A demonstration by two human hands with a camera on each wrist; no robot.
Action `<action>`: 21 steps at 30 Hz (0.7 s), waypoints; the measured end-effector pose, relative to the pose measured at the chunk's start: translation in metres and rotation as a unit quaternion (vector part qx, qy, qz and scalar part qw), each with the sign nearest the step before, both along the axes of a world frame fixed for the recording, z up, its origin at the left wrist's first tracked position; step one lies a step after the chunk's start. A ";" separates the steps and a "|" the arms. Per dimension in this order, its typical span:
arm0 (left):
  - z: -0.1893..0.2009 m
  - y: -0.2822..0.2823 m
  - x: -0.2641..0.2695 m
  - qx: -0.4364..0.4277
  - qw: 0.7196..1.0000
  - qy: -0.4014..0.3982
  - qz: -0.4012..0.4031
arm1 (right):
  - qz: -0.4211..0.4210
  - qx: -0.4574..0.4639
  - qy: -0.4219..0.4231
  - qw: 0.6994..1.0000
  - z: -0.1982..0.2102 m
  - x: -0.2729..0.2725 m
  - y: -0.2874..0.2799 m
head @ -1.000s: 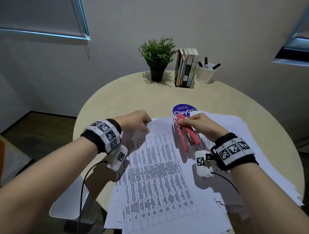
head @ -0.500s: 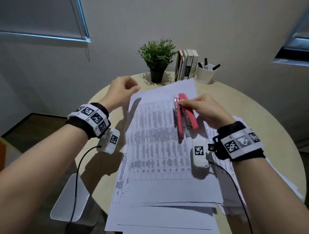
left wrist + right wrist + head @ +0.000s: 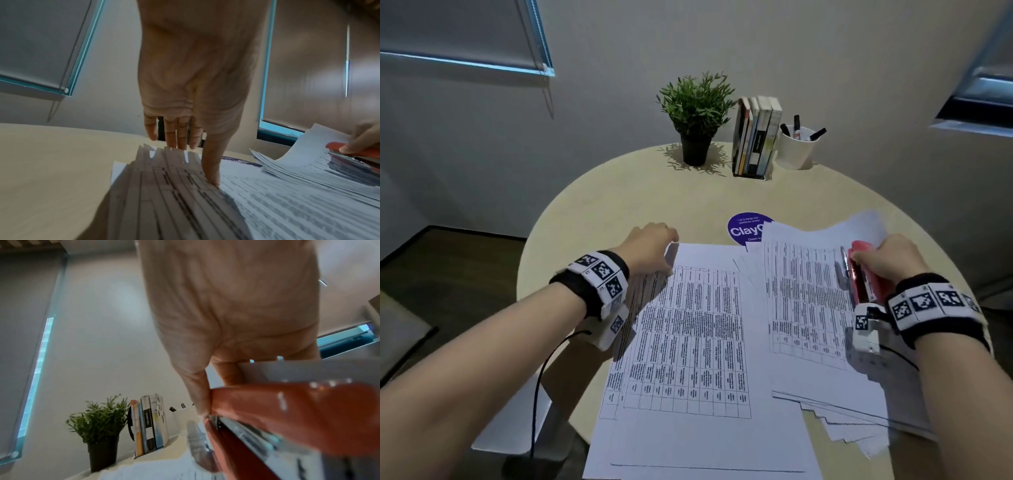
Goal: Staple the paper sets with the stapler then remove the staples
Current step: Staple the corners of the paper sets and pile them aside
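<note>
While right hand (image 3: 890, 260) grips stapler (image 3: 864, 274) on set (image 3: 808, 301), left hand (image 3: 650, 246), fingers straight, presses stack (image 3: 688, 325); more stapling, all staple removal apparently remain.

Beside the pale beige table's (image 3: 619, 198) purple round sticker (image 3: 743, 228) lie white papers (image 3: 688, 325) printed with black tables, near a red stapler (image 3: 863, 274).
</note>
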State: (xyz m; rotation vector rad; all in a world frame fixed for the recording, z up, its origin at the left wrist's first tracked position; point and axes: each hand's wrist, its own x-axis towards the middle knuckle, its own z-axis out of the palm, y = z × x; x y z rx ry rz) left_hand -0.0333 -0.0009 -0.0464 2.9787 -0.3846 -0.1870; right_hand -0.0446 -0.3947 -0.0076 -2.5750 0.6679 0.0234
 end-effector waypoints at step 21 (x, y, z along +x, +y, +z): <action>0.028 0.028 -0.016 -0.367 0.910 0.105 0.162 | 0.088 0.144 -0.064 0.984 -0.003 0.010 0.113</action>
